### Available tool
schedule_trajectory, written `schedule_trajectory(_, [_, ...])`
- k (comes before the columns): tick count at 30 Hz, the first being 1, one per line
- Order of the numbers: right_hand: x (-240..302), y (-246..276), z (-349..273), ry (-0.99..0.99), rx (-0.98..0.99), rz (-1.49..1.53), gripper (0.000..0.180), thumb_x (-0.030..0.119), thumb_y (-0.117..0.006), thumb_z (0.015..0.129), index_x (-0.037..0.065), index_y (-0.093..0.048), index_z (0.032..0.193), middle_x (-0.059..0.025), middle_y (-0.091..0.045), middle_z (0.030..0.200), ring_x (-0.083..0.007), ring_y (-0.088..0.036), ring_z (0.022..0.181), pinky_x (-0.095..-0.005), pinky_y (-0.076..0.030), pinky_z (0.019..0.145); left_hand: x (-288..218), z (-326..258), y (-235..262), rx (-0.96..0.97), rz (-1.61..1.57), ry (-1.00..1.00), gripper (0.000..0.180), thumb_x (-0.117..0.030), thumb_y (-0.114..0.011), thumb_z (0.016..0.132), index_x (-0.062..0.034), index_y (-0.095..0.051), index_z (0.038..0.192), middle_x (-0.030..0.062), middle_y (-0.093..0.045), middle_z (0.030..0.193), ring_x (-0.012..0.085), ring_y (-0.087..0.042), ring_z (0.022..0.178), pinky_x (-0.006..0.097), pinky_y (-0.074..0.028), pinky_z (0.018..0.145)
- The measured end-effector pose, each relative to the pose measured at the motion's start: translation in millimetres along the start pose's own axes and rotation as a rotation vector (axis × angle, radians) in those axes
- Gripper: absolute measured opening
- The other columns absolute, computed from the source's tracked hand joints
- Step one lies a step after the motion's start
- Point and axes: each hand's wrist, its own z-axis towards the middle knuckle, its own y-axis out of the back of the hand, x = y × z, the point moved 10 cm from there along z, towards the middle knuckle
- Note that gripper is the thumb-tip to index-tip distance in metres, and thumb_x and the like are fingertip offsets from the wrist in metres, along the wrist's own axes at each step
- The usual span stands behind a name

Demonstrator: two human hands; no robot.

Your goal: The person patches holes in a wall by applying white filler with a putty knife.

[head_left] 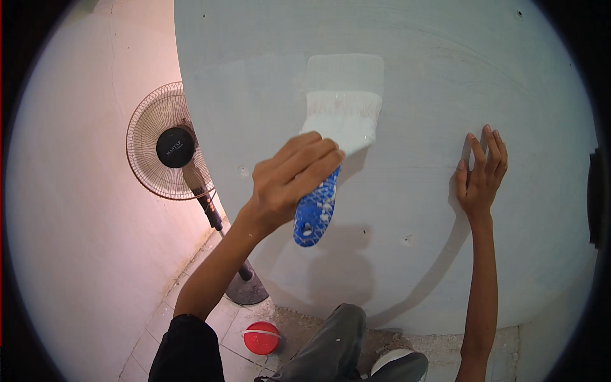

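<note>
My left hand [286,175] is closed around a wide paintbrush [316,207] with a blue, paint-spattered handle. White paint coats its broad head, which points up and lies against the pale grey-blue wall [414,210]. Just above the bristles, a short damp-looking patch [347,71] of the same width shows on the wall. Over to the right, my right hand [482,175] touches the wall with its fingers spread, holding nothing. Where the left fingers wrap the brush, part of the handle is hidden.
A standing fan [175,147] is at the left, partly hidden by the wall's edge. On the tiled floor [216,321] sits a red round container [261,338] with a white handle. A white round thing [389,358] is partly behind my leg [334,347].
</note>
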Motion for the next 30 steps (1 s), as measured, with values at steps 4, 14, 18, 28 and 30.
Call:
schedule_trajectory(4, [0,1,0,0.004,-0.017,0.010,0.050,0.015,-0.054,0.080,0.022,-0.052,0.129,-0.0033,-0.040,0.142,-0.0226,-0.030,0.136,-0.0406,-0.026,0.114,-14,-34,-4,0.097,-0.069,0.059,0.026,-0.003,-0.073,0.064,-0.0006,-0.068,0.089,0.0083,-0.065,0.084,0.0230,-0.066,0.079,0.028,-0.055,0.060])
schedule_trajectory(14, [-2,-6,-3,0.037,-0.017,-0.027,0.047,0.017,-0.053,0.083,0.023,-0.051,0.130,-0.0015,-0.040,0.142,-0.0208,-0.030,0.136,-0.0391,-0.026,0.113,-63,-143,-23,0.300,-0.153,0.231,0.023,-0.003,-0.070,0.069,-0.0005,-0.067,0.091,0.0091,-0.064,0.092,0.0235,-0.065,0.085,0.031,-0.056,0.070])
schedule_trajectory(18, [-3,-7,-3,0.051,-0.029,-0.021,0.045,0.021,-0.053,0.086,0.024,-0.050,0.131,-0.0007,-0.040,0.143,-0.0200,-0.030,0.136,-0.0388,-0.025,0.114,-88,-185,-28,0.351,-0.165,0.256,0.025,-0.003,-0.070,0.068,-0.0006,-0.066,0.093,0.0086,-0.063,0.093,0.0234,-0.064,0.086,0.031,-0.055,0.071])
schedule_trajectory(28, [-1,-9,-5,0.122,-0.027,-0.037,0.044,0.025,-0.050,0.091,0.024,-0.046,0.135,-0.0021,-0.040,0.144,-0.0180,-0.029,0.137,-0.0369,-0.023,0.112,-132,-265,-40,0.453,-0.227,0.379,0.025,-0.003,-0.069,0.071,-0.0006,-0.065,0.096,0.0086,-0.062,0.099,0.0235,-0.063,0.091,0.032,-0.056,0.075])
schedule_trajectory(30, [-1,-9,-4,0.136,-0.036,-0.065,0.043,0.025,-0.050,0.092,0.022,-0.046,0.135,-0.0022,-0.042,0.143,-0.0171,-0.030,0.136,-0.0356,-0.025,0.111,-136,-279,-42,0.471,-0.245,0.407,0.024,-0.004,-0.068,0.073,-0.0006,-0.064,0.096,0.0085,-0.062,0.099,0.0235,-0.063,0.092,0.033,-0.056,0.076])
